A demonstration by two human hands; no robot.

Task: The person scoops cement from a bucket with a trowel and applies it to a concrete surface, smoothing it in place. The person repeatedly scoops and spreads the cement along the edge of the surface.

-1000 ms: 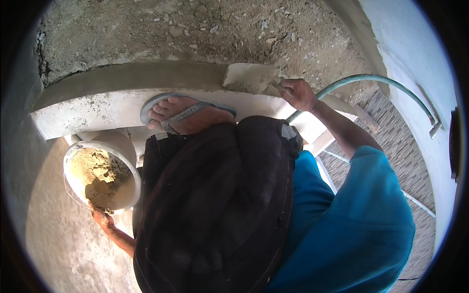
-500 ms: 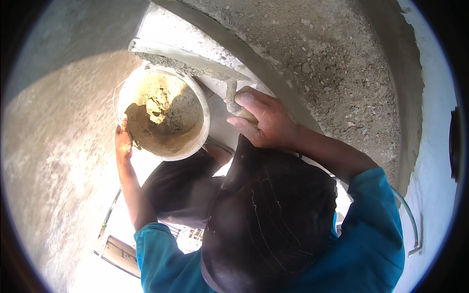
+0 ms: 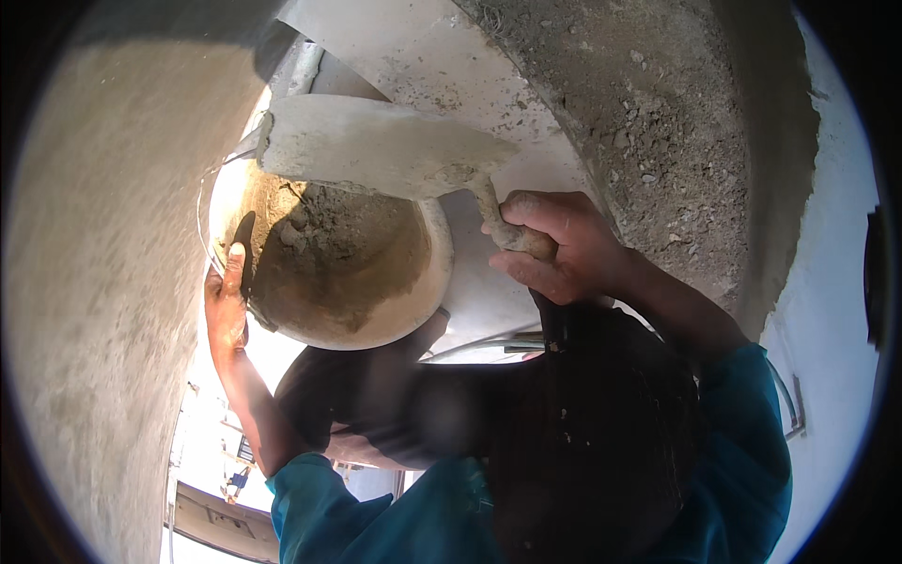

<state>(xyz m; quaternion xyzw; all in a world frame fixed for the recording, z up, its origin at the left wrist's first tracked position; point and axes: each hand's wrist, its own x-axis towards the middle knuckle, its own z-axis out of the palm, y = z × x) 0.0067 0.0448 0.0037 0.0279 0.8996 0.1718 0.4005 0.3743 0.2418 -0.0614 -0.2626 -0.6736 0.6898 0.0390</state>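
Note:
My left hand (image 3: 226, 305) is closed on the left rim of a pale round bucket (image 3: 438, 258), its thumb over the edge. Grey-brown mortar (image 3: 329, 226) lies inside, mostly toward the far side, with smears down the wall. In my right hand (image 3: 568, 246) is the handle of a plastering trowel (image 3: 376, 141), fingers wrapped around the grip. Its broad, mortar-coated blade extends leftward over the bucket's far rim, hiding that part of it. The blade's broad face is turned toward me. Whether the blade touches the rim I cannot tell.
A plastered wall (image 3: 103, 235) rises close on my left. Beyond my right hand lies a rough surface strewn with rubble (image 3: 648, 141), bordered by a pale ledge (image 3: 442, 56). Farther right is a white wall (image 3: 827, 282). My bent legs (image 3: 395, 395) are just below the bucket.
The trowel has moved nearer and its blade has turned to show more of its broad face. The bucket sits slightly lower and to the right, and the mortar inside is more shaded.

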